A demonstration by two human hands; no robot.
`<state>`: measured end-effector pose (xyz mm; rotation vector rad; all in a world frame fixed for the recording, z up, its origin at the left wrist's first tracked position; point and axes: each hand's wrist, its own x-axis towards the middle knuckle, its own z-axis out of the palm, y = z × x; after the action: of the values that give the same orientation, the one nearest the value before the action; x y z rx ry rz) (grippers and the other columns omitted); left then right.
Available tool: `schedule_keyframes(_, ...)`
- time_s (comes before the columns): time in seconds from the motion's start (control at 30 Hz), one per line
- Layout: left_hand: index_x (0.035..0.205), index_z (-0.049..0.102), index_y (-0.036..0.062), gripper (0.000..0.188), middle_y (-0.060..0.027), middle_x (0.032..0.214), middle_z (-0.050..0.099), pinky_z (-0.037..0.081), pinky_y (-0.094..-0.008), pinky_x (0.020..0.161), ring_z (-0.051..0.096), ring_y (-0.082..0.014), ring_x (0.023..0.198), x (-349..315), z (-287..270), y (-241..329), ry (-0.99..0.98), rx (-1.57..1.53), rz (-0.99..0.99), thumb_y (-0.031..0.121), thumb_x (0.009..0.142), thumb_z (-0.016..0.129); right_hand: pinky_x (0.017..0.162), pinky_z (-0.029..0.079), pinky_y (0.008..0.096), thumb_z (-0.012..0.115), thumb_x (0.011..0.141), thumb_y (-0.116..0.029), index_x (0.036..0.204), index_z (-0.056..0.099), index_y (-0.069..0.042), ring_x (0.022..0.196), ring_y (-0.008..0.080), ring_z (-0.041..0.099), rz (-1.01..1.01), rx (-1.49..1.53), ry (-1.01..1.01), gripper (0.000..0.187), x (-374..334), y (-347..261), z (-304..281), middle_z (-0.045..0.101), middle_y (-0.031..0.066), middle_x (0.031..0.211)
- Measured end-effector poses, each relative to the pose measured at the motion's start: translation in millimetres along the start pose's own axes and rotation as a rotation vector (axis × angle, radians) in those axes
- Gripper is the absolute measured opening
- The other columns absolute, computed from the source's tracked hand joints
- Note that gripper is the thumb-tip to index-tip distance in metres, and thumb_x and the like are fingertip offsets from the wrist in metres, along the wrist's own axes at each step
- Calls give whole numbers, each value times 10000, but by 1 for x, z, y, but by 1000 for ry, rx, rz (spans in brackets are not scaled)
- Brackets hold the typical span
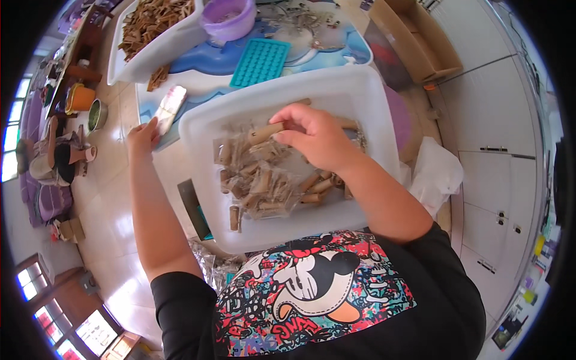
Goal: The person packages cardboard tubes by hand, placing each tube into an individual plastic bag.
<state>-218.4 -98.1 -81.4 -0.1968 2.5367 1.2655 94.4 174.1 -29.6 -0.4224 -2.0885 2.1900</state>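
My right hand [318, 135] pinches a small brown cylinder [265, 132] between thumb and fingers, above a white plastic tub [198, 129]. Off to the left of the tub, my left hand [141, 138] is closed on the lower end of a shiny whitish plastic packet [171, 108]. Inside the tub lies a pile of brown pieces in clear plastic bags [264, 186]. Loose brown cylinders [321, 185] sit to the right of that pile, below my right hand. The palm side of both hands is hidden.
Beyond the tub, a blue patterned table [210, 51] bears a teal grid tray [261, 62], a purple bowl [228, 21] and scattered small metal parts [303, 21]. A white bin [159, 51] of brown pieces stands far left. An open cardboard box [414, 39] is far right. Another person [57, 153] sits at left.
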Motion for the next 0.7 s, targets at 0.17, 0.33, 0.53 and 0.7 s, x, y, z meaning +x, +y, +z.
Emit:
schedule_keyframes(0.17, 786, 580, -8, 355, -45, 678, 553, 462, -191, 478, 526, -107, 546, -17, 3, 10, -2, -123, -111, 274, 677, 765, 654, 417, 197, 589, 811, -19, 1005, 541, -16, 733, 38, 491, -34, -21, -61, 200, 0, 3, 7, 543, -21, 812)
schedule_keyframes(0.33, 888, 585, -25, 258, -66, 701, 575, 481, -207, 494, 557, -124, 569, -14, 0, 6, -41, -32, -38, 181, 760, 676, 611, 405, 246, 627, 777, -91, 935, 553, -12, 632, 91, 480, -97, 38, -20, 191, 0, 9, 11, 543, 18, 681)
schedule_keyframes(0.53, 1085, 485, -54, 307, -106, 777, 607, 508, -233, 555, 603, -156, 636, -48, -14, 19, -216, -359, -15, 79, 820, 563, 649, 413, 195, 587, 810, -16, 1008, 535, -18, 734, 35, 480, -63, -14, -69, 205, -2, 3, 6, 539, -23, 810)
schedule_keyframes(0.7, 982, 539, -41, 206, -107, 770, 617, 478, -225, 544, 600, -135, 641, -94, -36, 44, 86, 88, 277, 43, 795, 563, 610, 403, 187, 609, 791, -12, 996, 561, -33, 671, 35, 463, -89, -199, 91, 212, -6, -14, 7, 520, -26, 761)
